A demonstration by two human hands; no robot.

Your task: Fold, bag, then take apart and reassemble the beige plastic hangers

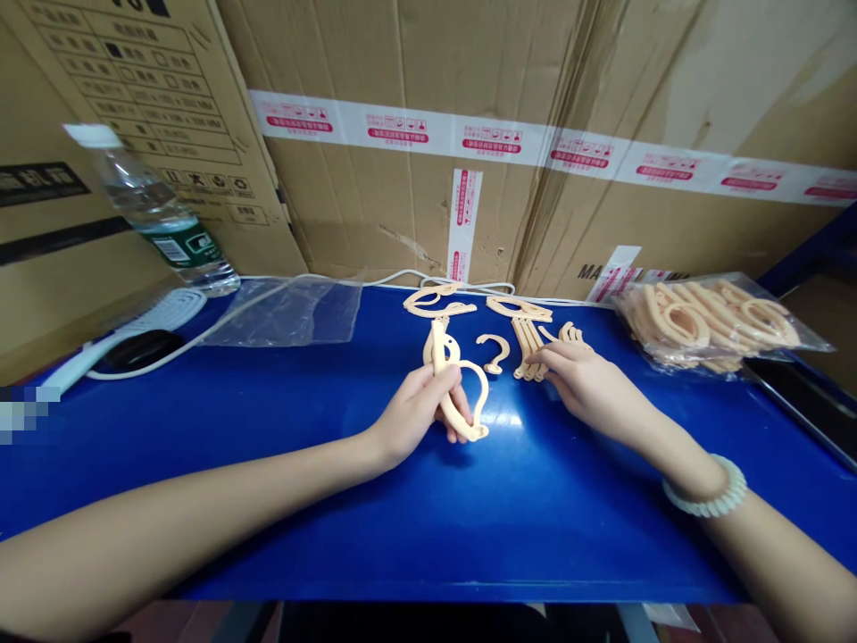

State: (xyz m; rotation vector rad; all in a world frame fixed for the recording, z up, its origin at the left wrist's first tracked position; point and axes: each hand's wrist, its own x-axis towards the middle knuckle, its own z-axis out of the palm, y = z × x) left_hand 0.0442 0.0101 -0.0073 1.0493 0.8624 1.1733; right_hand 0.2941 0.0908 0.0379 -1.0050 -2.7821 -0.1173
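Head view: left hand (425, 402) is closed on a beige piece (440, 348), thumb across its bar, held up mid-table, probably so its joint end stays free and in sight. Right hand (582, 379) has fingers bent over the strips (526, 344), which lie side by side toward the table's (522, 518) back edge, likely for easy picking. Hook (505, 350) lies alone between the hands, within reach of both. Curved parts (461, 310) sit along the back edge, leaving the front edge side as working room, I'd guess. Bag (710, 321) of more parts is parked toward the back right corner, bottle (174, 223) at the back left.

Hard to see: left fingers and piece cover each other; can't tell whether the right hand pinches a strip or just touches. Small parts (572, 332) behind it are half hidden. Dark slab (803, 402) at the right edge is partly covered; can't identify.
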